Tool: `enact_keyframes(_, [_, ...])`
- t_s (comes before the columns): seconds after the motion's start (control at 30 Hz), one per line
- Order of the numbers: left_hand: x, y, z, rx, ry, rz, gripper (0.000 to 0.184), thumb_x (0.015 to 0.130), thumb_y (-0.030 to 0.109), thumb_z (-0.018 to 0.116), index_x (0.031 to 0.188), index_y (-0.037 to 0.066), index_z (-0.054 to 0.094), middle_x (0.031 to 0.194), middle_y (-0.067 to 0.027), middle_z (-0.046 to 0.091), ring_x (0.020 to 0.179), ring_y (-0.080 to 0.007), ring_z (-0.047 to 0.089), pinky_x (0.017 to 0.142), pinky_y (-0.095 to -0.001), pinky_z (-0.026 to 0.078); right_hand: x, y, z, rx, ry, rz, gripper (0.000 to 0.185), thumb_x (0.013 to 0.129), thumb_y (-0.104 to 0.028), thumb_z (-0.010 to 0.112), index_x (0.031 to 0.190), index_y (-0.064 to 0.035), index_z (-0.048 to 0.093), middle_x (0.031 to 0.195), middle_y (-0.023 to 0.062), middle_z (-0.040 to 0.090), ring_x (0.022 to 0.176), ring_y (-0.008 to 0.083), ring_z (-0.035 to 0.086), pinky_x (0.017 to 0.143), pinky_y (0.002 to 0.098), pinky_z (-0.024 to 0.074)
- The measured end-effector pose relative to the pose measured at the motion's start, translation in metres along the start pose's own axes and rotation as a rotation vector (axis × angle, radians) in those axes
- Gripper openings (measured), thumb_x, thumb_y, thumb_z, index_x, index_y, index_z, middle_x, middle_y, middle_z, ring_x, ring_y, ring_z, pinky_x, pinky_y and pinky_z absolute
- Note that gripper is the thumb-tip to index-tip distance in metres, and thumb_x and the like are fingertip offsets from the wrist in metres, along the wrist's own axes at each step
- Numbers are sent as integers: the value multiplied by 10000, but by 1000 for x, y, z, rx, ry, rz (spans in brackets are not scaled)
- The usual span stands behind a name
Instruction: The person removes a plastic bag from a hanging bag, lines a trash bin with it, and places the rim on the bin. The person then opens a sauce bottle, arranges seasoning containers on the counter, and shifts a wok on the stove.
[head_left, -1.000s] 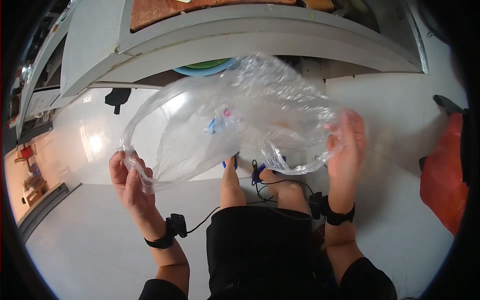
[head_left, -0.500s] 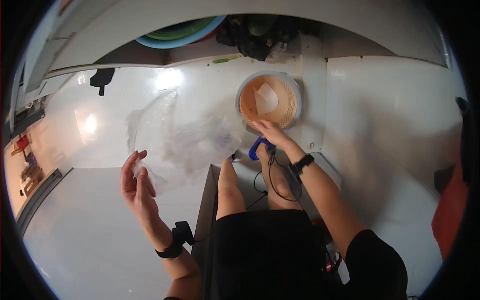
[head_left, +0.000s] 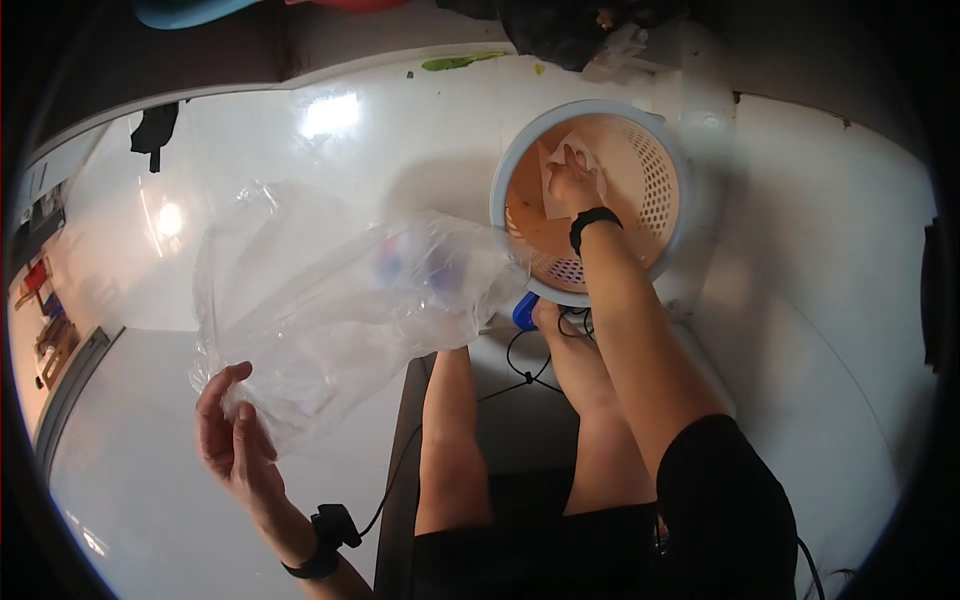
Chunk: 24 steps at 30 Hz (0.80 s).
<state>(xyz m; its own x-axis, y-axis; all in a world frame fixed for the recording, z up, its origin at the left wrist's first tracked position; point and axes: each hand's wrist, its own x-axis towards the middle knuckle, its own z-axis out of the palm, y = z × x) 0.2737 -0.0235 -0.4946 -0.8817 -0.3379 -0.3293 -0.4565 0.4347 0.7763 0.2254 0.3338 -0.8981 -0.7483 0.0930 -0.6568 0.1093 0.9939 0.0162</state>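
Observation:
My left hand (head_left: 236,430) is curled around the edge of a large clear plastic bag (head_left: 330,330). The bag spreads crumpled across the middle of the view, its far end reaching the basket's rim. Inside a round plastic basket (head_left: 508,150) with a grey-blue rim and perforated sides, my right hand (head_left: 573,188) is closed on a thin white sheet (head_left: 590,150), perhaps paper or tissue. The fingertips are partly hidden in its folds. Both wrists wear black bands, the left one carrying a small box.
A blue slipper (head_left: 525,311) and my legs are just below the basket. Black cables (head_left: 528,378) run between the legs. Green leaf scraps (head_left: 462,62) and a dark bag (head_left: 550,30) lie at the top. A black item (head_left: 154,132) is at upper left.
My right hand has moved from the basket's near rim down into it and taken hold of the white sheet. The bag is spread wider, and the view has shifted closer to the basket.

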Motion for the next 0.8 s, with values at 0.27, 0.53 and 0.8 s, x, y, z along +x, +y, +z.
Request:
enact_keyframes(0.27, [-15, 39, -21, -88, -64, -11, 353, 841, 15, 499, 1191, -29, 508, 1140, -182, 576, 537, -27, 436, 481, -152, 336, -58, 35, -34, 1251, 17, 56, 441, 885, -202, 503, 1309, -88, 453, 1341, 58, 437, 1181, 198, 432, 911, 407, 379])
enact_keyframes(0.53, [-54, 151, -35, -174, -112, 127, 604, 759, -67, 506, 1338, -63, 334, 1389, -203, 377, 537, -22, 470, 496, -160, 397, -278, 33, -262, 2368, 2, -237, 395, 937, -152, 441, 1306, -10, 427, 1251, 33, 509, 1123, 167, 447, 904, 329, 366])
enact_keyframes(0.8, [-56, 190, -64, -187, -26, 203, 504, 831, 27, 415, 1332, -26, 386, 1377, -167, 402, 530, -31, 466, 476, -164, 394, -386, -75, -388, 1501, -66, -1013, 268, 876, -53, 516, 1128, 4, 588, 1011, 121, 601, 901, 212, 549, 802, 317, 437])
